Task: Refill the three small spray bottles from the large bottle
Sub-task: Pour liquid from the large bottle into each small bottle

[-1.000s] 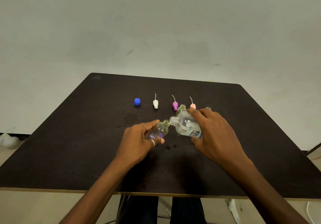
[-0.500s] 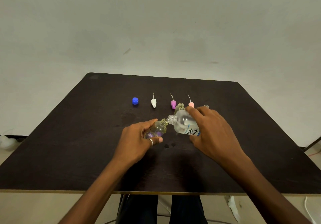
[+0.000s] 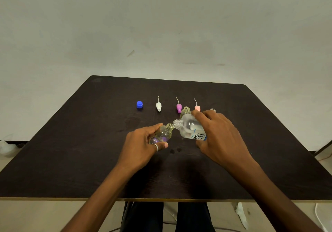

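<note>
My left hand (image 3: 142, 146) grips a small clear spray bottle (image 3: 164, 132), tilted with its open neck toward the right. My right hand (image 3: 219, 136) grips the large clear bottle (image 3: 190, 128), tipped on its side so its mouth touches the small bottle's neck. A second small open bottle (image 3: 186, 110) stands upright just behind the large one. The neck of a third small bottle (image 3: 213, 109) peeks out behind my right hand. A white spray head (image 3: 158, 105), a purple spray head (image 3: 179, 107) and a pink spray head (image 3: 197, 107) lie in a row farther back.
A blue cap (image 3: 139, 104) sits left of the spray heads on the dark table (image 3: 71, 150). Two small dark drops (image 3: 175, 150) lie on the table in front of the bottles. A plain wall rises behind the table.
Both hands and the two touching bottles have held nearly the same pose. The large bottle looks tipped a little more toward the small one.
</note>
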Available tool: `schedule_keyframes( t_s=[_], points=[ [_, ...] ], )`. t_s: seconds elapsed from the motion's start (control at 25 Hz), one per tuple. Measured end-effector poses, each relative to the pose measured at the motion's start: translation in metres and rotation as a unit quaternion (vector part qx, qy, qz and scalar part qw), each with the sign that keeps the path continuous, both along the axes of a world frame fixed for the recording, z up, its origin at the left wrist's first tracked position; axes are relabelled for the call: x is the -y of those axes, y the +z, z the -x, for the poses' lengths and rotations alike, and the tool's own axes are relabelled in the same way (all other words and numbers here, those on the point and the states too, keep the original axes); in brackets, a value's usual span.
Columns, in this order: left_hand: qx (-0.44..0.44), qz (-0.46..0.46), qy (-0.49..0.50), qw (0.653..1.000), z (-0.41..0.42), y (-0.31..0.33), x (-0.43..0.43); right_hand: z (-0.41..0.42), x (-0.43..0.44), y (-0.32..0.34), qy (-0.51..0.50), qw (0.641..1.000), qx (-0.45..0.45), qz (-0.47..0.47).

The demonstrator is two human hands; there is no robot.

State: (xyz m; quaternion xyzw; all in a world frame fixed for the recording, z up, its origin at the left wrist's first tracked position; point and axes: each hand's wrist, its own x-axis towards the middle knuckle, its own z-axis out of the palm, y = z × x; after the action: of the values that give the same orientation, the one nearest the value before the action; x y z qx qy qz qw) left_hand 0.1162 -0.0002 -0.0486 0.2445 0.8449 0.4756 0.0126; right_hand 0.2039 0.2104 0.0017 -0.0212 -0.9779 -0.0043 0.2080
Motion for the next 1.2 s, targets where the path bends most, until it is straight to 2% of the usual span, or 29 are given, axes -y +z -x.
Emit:
schedule_keyframes(
  t_s=[1.2],
  points=[
    [0.009, 0.005, -0.001, 1.000, 0.0008, 0.0001, 0.0005, -0.0011, 0.0012, 0.0021, -0.008, 1.000, 0.013, -0.012]
  ],
)
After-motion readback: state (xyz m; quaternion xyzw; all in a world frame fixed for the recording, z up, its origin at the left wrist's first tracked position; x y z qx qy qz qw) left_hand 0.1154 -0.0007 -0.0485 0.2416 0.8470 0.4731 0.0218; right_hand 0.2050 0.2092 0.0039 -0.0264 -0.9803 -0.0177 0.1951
